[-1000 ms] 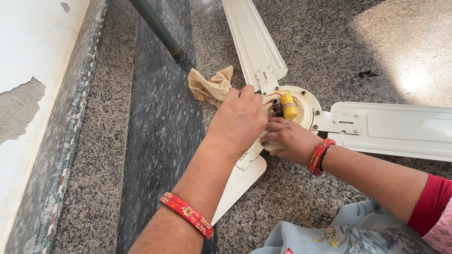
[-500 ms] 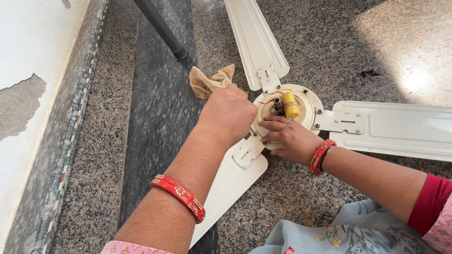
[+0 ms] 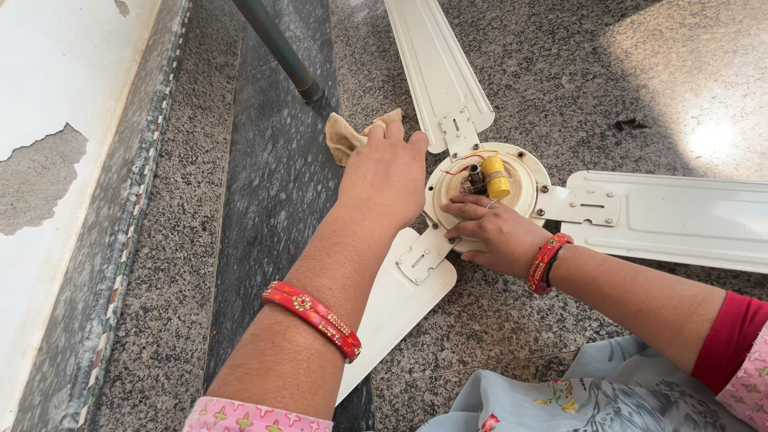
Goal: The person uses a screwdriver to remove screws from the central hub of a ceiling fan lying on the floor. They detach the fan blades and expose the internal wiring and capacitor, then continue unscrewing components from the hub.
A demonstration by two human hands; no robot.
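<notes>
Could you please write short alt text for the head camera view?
A person's left hand presses a tan cloth beside a white ceiling fan's hub on a granite floor, while the right hand steadies the hub.

The ceiling fan (image 3: pixel 488 188) is seen in cream-white on its blades and hub, with a yellow capacitor (image 3: pixel 497 178) and thin red and yellow wires (image 3: pixel 468 162) at its centre, and a tan cloth (image 3: pixel 352 134) is seen beside it. The floor (image 3: pixel 512 320) is speckled in grey and black granite, crossed by a darker polished strip (image 3: pixel 272 200), while the wall (image 3: pixel 48 104) is white with grey patches where paint has peeled. Red bangles with gold ornament are worn on the left wrist (image 3: pixel 314 319) and the right wrist (image 3: pixel 546 263), pink flowered sleeves are seen at both arms, and a pale blue cloth (image 3: pixel 592 392) printed with flowers lies below.
</notes>
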